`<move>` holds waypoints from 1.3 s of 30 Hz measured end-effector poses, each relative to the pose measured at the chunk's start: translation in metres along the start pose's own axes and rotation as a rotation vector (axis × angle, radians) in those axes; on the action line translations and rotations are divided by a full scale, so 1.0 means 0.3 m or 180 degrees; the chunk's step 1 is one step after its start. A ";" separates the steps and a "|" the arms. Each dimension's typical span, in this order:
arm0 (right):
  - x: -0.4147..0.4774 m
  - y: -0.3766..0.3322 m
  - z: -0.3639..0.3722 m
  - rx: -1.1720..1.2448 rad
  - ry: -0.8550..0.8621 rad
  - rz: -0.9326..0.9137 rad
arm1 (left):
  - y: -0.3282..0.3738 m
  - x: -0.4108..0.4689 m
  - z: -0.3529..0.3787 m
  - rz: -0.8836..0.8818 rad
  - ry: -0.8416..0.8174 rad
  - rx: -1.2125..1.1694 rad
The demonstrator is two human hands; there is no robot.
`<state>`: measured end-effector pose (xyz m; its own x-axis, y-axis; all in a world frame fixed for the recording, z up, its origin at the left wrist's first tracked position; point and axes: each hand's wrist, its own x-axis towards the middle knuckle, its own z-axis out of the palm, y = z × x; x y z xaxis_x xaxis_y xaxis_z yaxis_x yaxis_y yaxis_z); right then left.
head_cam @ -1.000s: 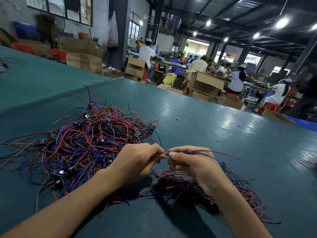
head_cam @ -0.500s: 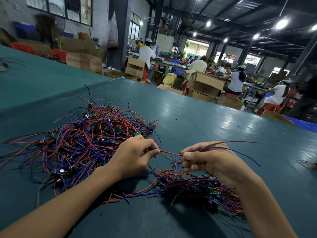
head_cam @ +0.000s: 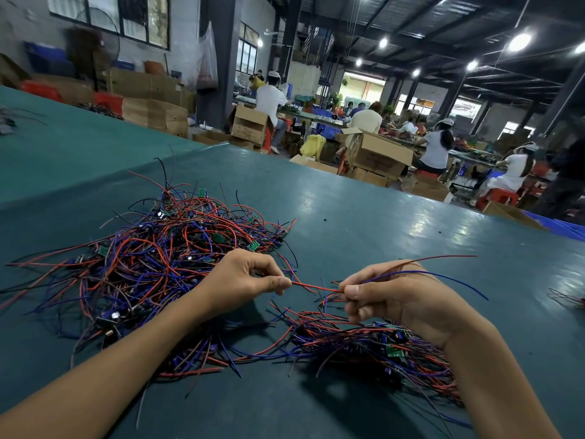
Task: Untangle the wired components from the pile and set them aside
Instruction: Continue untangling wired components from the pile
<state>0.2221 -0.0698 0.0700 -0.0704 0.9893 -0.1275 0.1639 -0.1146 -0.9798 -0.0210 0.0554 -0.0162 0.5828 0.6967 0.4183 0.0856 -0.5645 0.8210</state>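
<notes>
A big tangled pile [head_cam: 152, 258] of red, blue and black wires with small green boards lies on the green table [head_cam: 364, 223] to the left. A smaller bundle of wired parts [head_cam: 373, 343] lies at the lower right, under my right wrist. My left hand [head_cam: 243, 280] pinches one end of a red wire [head_cam: 313, 288]. My right hand [head_cam: 389, 296] pinches the same wire along with a blue one, whose loose ends arc out to the right. The red wire runs taut between both hands, just above the table.
A few stray wires [head_cam: 566, 299] lie at the table's right edge. Beyond the far edge stand cardboard boxes [head_cam: 376, 153] and seated workers [head_cam: 437, 147]. Red crates [head_cam: 107, 101] and stacked boxes line the left wall.
My hands have drawn further apart, stretching the red wire between them. The right hand moved right and the wire ends now swing out past it.
</notes>
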 end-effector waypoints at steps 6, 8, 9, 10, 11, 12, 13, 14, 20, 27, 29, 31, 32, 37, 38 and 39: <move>0.020 0.023 -0.025 0.0473 0.0211 0.0029 | 0.008 0.003 -0.024 -0.0250 0.0163 -0.0895; 0.026 0.026 -0.027 0.0585 0.0215 0.0061 | 0.005 0.002 -0.025 -0.0269 0.0165 -0.0981; 0.029 0.027 -0.027 0.0660 0.0234 0.0067 | 0.003 0.000 -0.027 -0.0240 0.0126 -0.0948; 0.031 0.028 -0.028 0.0759 0.0281 0.0068 | 0.001 -0.001 -0.029 -0.0215 0.0075 -0.0900; 0.034 0.030 -0.030 0.0876 0.0375 0.0071 | -0.001 -0.004 -0.030 -0.0212 0.0032 -0.0858; 0.037 0.032 -0.035 0.0996 0.0515 0.0077 | -0.003 -0.006 -0.030 -0.0226 0.0004 -0.0823; 0.040 0.033 -0.042 0.1096 0.0667 0.0083 | -0.006 -0.008 -0.029 -0.0251 -0.0012 -0.0789; 0.042 0.034 -0.050 0.1156 0.0779 0.0091 | -0.010 -0.010 -0.027 -0.0279 -0.0013 -0.0761; 0.037 0.032 -0.094 0.1175 0.1096 -0.0105 | -0.021 -0.002 -0.039 -0.0537 0.0524 -0.1759; 0.013 0.023 -0.149 0.0974 0.1018 -0.0113 | -0.035 0.008 -0.053 -0.0790 0.0912 -0.2278; 0.006 0.020 -0.164 0.0925 0.1028 -0.0078 | -0.033 0.009 -0.047 -0.0784 0.0909 -0.2256; -0.005 0.016 -0.187 0.0806 0.1039 -0.0030 | -0.032 0.008 -0.050 -0.0755 0.0892 -0.2237; -0.012 0.015 -0.202 0.0723 0.1039 -0.0003 | -0.033 0.008 -0.051 -0.0718 0.0840 -0.2180; -0.082 0.018 -0.293 -0.0009 0.0994 0.0265 | -0.032 -0.004 -0.026 -0.0401 0.0158 -0.1219; -0.096 0.020 -0.308 -0.0156 0.0981 0.0357 | -0.031 -0.004 -0.019 -0.0379 0.0016 -0.1112; -0.108 0.024 -0.322 -0.0275 0.0982 0.0438 | -0.031 -0.005 -0.015 -0.0382 -0.0124 -0.1055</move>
<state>0.3205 -0.0941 0.0819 0.2569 0.9472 -0.1919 0.2347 -0.2537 -0.9384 -0.0263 0.0614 -0.0227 0.6155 0.7283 0.3013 -0.1079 -0.3008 0.9476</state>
